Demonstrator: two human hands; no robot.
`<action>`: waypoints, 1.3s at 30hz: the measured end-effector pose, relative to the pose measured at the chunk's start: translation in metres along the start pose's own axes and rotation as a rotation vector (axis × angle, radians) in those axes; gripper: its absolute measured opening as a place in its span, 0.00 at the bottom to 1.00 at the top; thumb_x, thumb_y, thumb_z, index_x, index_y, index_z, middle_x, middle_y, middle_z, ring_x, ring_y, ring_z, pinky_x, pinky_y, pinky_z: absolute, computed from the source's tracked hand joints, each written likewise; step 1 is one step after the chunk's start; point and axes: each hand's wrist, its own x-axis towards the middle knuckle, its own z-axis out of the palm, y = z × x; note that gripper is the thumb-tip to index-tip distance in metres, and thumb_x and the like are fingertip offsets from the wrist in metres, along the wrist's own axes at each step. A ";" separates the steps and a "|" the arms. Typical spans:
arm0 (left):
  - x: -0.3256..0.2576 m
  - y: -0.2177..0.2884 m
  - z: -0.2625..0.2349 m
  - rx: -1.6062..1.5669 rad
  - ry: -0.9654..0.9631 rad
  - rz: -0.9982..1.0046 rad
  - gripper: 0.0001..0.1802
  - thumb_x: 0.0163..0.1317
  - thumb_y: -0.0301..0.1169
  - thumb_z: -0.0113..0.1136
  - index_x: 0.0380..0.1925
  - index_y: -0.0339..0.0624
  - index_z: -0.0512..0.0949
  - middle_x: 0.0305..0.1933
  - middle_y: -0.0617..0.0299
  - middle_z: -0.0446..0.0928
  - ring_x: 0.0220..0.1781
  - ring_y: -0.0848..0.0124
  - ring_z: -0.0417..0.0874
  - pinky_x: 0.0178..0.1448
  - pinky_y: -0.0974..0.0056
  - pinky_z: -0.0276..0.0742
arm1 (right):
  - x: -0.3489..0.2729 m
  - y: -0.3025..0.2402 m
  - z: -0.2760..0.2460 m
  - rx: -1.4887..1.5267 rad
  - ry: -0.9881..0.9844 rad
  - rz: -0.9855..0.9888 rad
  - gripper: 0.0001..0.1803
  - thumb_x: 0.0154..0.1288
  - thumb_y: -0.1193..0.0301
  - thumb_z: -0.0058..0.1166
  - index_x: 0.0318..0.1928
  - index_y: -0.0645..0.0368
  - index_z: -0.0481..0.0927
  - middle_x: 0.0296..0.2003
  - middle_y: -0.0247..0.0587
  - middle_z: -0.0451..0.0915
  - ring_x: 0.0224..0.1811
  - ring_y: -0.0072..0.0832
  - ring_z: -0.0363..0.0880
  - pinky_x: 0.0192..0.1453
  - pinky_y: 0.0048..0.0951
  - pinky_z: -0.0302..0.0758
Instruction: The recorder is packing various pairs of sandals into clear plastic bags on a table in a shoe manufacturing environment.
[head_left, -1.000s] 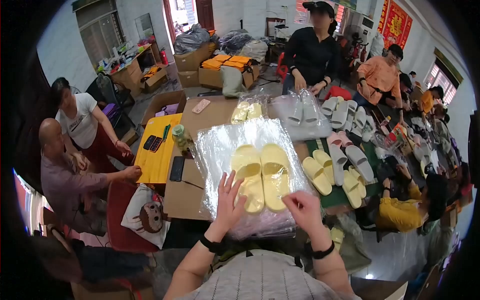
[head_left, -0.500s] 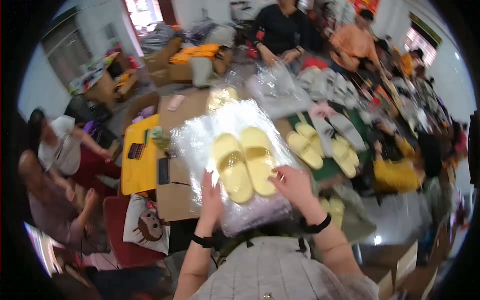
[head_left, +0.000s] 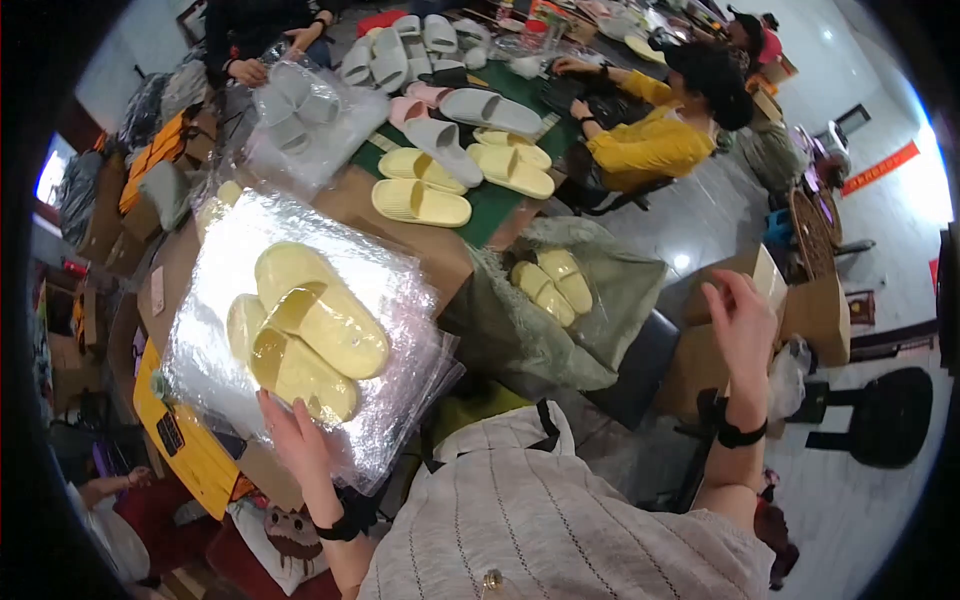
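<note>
A pair of pale yellow slide slippers lies on a stack of clear, shiny plastic bags, with glossy film over at least part of the pair. The two slippers overlap. My left hand rests at their heel end, its fingers stretched out against the plastic beside a heel. Well away to the right, my right hand is raised over cardboard boxes, its fingers bent and apart, holding nothing.
More yellow slippers and grey ones cover the green surface ahead. A green sack with yellow slippers stands right of the table. Open cardboard boxes and a black chair are farther right. A person in yellow sits beyond.
My view has swung to the right. My right hand has left the slippers and moved far out to the right. The slippers, side by side before, now overlap; my left hand stays near their heels.
</note>
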 end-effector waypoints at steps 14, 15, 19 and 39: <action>0.001 0.005 0.003 0.025 -0.015 0.024 0.39 0.70 0.38 0.55 0.72 0.22 0.54 0.75 0.28 0.55 0.76 0.37 0.57 0.80 0.47 0.50 | -0.025 -0.147 0.049 0.784 -0.473 -0.411 0.11 0.58 0.74 0.68 0.43 0.56 0.86 0.28 0.37 0.79 0.24 0.27 0.79 0.27 0.27 0.73; 0.000 -0.001 0.005 0.033 0.033 -0.006 0.39 0.70 0.38 0.55 0.72 0.22 0.54 0.75 0.28 0.55 0.76 0.37 0.57 0.80 0.47 0.50 | -0.021 -0.177 0.054 0.840 -0.492 -0.519 0.10 0.59 0.72 0.68 0.42 0.56 0.85 0.28 0.38 0.79 0.25 0.28 0.80 0.28 0.28 0.73; -0.001 0.000 -0.003 0.033 0.074 0.019 0.41 0.69 0.39 0.56 0.71 0.21 0.54 0.74 0.27 0.56 0.76 0.36 0.57 0.79 0.47 0.52 | -0.024 -0.285 0.062 0.925 -0.614 -0.826 0.11 0.63 0.64 0.65 0.42 0.55 0.84 0.31 0.39 0.82 0.29 0.36 0.83 0.35 0.33 0.77; -0.015 -0.030 0.057 -0.066 0.270 0.028 0.43 0.74 0.53 0.46 0.76 0.35 0.50 0.80 0.39 0.49 0.81 0.43 0.48 0.82 0.50 0.46 | -0.051 -0.411 0.233 0.528 -0.292 -0.885 0.22 0.59 0.55 0.63 0.35 0.64 0.79 0.33 0.54 0.82 0.35 0.51 0.82 0.39 0.48 0.76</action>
